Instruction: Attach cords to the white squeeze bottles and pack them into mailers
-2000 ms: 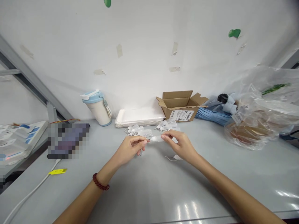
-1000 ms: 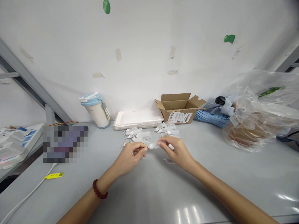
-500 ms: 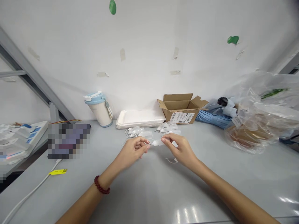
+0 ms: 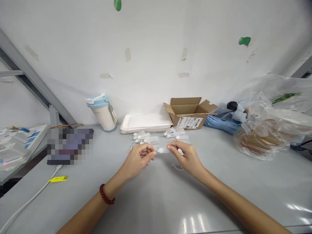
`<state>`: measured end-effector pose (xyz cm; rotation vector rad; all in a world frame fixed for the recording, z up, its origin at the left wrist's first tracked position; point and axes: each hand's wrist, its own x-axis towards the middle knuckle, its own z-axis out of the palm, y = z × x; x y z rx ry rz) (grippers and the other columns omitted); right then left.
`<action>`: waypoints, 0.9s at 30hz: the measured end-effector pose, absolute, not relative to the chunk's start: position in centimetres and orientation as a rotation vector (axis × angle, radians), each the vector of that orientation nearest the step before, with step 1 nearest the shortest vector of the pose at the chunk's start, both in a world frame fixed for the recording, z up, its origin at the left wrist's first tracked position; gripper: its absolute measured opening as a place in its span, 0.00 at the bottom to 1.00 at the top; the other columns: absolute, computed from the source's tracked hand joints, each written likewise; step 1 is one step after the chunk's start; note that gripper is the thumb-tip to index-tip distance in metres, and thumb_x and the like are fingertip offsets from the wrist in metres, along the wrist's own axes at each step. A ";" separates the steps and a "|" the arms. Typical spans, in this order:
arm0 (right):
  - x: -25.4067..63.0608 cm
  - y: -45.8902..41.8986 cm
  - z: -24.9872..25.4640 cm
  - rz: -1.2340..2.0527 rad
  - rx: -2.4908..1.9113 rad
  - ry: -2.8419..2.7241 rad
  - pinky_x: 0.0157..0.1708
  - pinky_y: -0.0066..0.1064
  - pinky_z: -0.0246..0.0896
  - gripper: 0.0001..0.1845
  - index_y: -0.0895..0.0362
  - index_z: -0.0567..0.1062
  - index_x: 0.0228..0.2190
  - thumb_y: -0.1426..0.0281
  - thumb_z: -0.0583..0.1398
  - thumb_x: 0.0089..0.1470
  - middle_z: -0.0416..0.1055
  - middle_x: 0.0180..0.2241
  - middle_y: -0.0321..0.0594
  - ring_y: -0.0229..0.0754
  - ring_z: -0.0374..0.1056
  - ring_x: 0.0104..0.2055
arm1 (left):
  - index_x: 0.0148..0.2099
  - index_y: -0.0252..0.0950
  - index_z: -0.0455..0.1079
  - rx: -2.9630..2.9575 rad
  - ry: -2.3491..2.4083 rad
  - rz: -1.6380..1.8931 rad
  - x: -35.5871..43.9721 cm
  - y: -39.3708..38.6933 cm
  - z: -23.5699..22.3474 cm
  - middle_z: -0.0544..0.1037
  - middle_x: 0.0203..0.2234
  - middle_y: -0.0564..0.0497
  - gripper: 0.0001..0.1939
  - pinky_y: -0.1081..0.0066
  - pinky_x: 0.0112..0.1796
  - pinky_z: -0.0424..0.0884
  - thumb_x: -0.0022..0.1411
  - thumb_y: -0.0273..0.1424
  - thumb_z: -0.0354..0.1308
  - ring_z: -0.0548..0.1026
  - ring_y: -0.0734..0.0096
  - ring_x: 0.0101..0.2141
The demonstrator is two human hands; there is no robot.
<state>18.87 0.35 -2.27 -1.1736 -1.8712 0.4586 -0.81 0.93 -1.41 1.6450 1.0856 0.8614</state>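
Between my two hands is a small translucent squeeze bottle (image 4: 162, 150) with a white neck and a thin curved strap, lying roughly level above the table. My right hand (image 4: 187, 156) pinches its body between thumb and fingertips, hiding part of it. At its nozzle end, the thumb and forefinger of my left hand (image 4: 139, 159) are pressed together; the tip itself is too small to make out. Just beyond my hands, similar bottles lie in a left group (image 4: 151, 140) and a right group (image 4: 179, 133). A thin curved white strap (image 4: 177, 167) shows under my right hand.
A stack of white envelopes (image 4: 146, 123) and an open cardboard box (image 4: 190, 113) stand against the wall. Left are a cream tumbler (image 4: 103, 115), a pixelated device (image 4: 73, 146) and a cable (image 4: 31, 196). Right are blue folded cloth (image 4: 223, 122) and a clear plastic bag (image 4: 270, 130).
My left fingertips have closed more tightly at the nozzle end of the bottle. The right hand keeps its pinch, and the view has shifted slightly.
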 end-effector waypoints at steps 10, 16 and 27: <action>18.9 0.1 -1.8 0.441 -1.165 -1.902 0.28 0.27 0.57 0.15 0.58 0.75 0.28 0.65 0.53 0.59 0.71 0.24 0.38 0.36 0.64 0.26 | 0.31 0.34 0.67 1.627 1.083 0.839 -0.9 0.9 -1.6 0.70 0.20 0.55 0.09 0.75 0.24 0.64 0.57 0.35 0.55 0.65 0.79 0.19; 18.9 0.1 -1.8 0.455 -1.160 -1.888 0.28 0.27 0.57 0.14 0.58 0.75 0.28 0.65 0.53 0.59 0.71 0.23 0.37 0.36 0.63 0.25 | 0.32 0.34 0.66 1.611 1.071 0.859 -0.8 0.9 -1.8 0.70 0.20 0.56 0.09 0.75 0.23 0.62 0.58 0.35 0.55 0.65 0.80 0.18; 19.3 0.4 -1.8 0.481 -1.175 -1.836 0.27 0.27 0.57 0.18 0.58 0.74 0.27 0.62 0.52 0.59 0.71 0.23 0.38 0.37 0.64 0.26 | 0.34 0.33 0.67 1.502 0.996 0.841 -0.9 1.5 -1.7 0.72 0.22 0.52 0.17 0.73 0.22 0.61 0.62 0.42 0.47 0.66 0.78 0.18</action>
